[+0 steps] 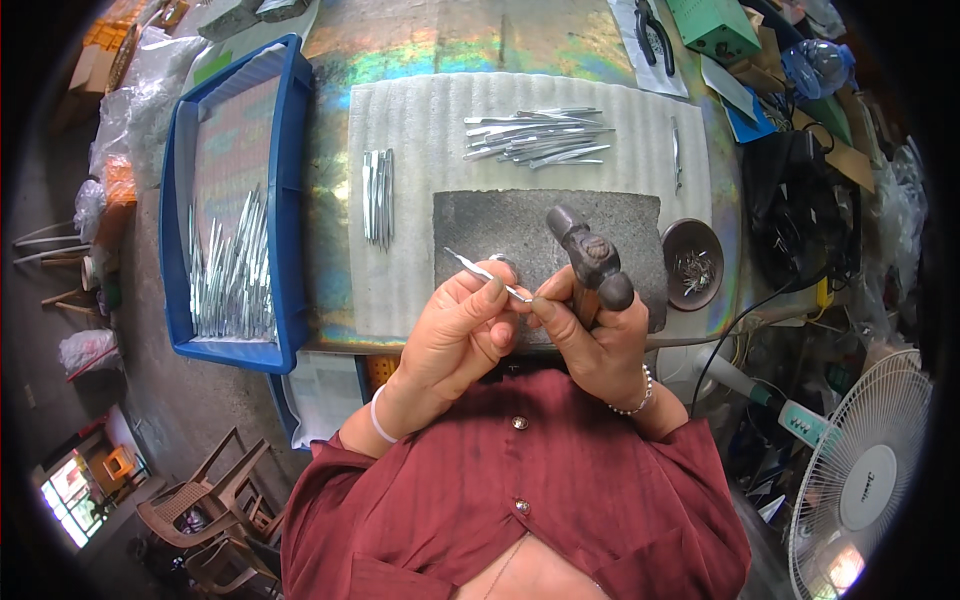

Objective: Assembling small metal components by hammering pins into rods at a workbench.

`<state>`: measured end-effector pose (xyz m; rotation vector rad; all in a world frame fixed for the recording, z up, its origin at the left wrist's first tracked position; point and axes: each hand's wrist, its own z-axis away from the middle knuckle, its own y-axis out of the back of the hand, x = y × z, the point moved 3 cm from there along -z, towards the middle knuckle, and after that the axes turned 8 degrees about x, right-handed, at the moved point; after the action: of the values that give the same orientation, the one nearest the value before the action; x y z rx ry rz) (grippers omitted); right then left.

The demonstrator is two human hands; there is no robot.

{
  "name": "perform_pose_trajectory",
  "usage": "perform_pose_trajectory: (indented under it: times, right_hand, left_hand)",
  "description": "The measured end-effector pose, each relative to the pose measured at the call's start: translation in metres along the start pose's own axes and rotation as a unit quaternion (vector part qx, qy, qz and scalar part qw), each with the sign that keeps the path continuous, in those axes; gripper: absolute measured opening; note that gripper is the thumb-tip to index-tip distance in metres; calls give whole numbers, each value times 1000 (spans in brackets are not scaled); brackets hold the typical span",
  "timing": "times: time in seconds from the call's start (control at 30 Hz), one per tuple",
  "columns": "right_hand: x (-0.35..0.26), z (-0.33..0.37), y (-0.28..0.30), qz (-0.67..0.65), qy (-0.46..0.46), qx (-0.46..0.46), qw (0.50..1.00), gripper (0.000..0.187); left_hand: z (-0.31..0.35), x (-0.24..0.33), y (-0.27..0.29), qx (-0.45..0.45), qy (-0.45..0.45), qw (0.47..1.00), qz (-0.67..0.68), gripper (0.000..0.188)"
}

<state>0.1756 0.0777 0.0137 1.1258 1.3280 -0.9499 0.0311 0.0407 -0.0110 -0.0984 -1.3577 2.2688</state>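
Metal strip (474, 266), thin and silvery, is held up over the near edge of the desk (480, 40), slanting down toward the right. The left hand (455, 315) pinches it along its length between thumb and fingers. The right hand (605, 340) is close beside, its thumb and forefinger at the strip's lower end, while the hammer (590, 256) is also gripped in it, head up. Whether the fingertips of the two hands touch each other cannot be told.

Beneath the hands, toward the near edge of the desk, a dark slab (490, 220) lies on a pale foam sheet (415, 130). Nearer the sheet's left edge lies a neat bundle of strips (378, 200); a looser pile of strips (540, 137) lies beyond the slab, and a single slender piece (676, 152) near the sheet's right edge. A round bowl (690, 235) of small metal bits stands just beside the slab's right edge. At the desk's left edge, a blue tray (287, 200) holds many more strips at its near end. Pliers (655, 45) lie near the far right corner.
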Motion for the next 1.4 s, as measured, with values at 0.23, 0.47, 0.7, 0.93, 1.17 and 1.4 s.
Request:
perform_pose_trajectory:
  times: [0.23, 0.47, 0.7, 0.93, 1.17, 1.4]
  right_hand:
    - [-17, -4, -5, 137, 245, 3, 960, 37]
    - [6, -12, 22, 28, -58, -32, 997, 31]
    - [19, -2, 30, 6, -141, -80, 987, 26]
    - [22, -5, 22, 54, -94, -60, 992, 27]
    - [20, -5, 23, 61, -116, -73, 989, 27]
    - [23, -3, 23, 58, -119, -73, 989, 25]
  left_hand:
    - [1, 0, 8, 2, -82, 994, -67, 14]
    - [14, 20, 12, 33, -117, 991, -59, 13]
    - [14, 32, 18, 28, -245, 942, -226, 8]
    - [9, 28, 11, 81, -324, 803, -493, 7]
    - [6, 24, 7, 72, -352, 777, -517, 7]
    - [7, 22, 6, 79, -360, 763, -530, 8]
